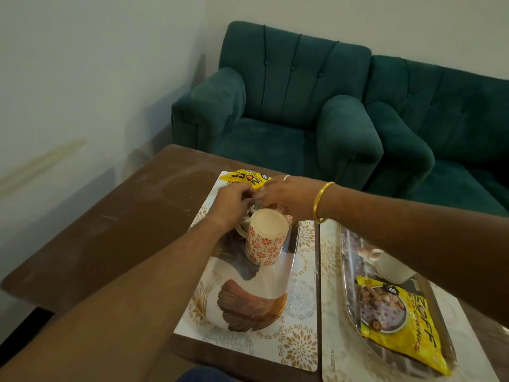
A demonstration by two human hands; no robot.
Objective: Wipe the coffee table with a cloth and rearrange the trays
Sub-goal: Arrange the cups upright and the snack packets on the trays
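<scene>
Both forearms are bare, no sleeves in sight. The right hand [283, 195] wears a gold bangle [321, 201] at the wrist and a pale ring [286, 177] on one finger; the left hand [231, 201] is unadorned.

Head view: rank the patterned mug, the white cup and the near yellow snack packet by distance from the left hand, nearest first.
1. Patterned mug, upside down just beside the left hand.
2. White cup, right tray.
3. Near yellow snack packet, right tray's near end.
</scene>
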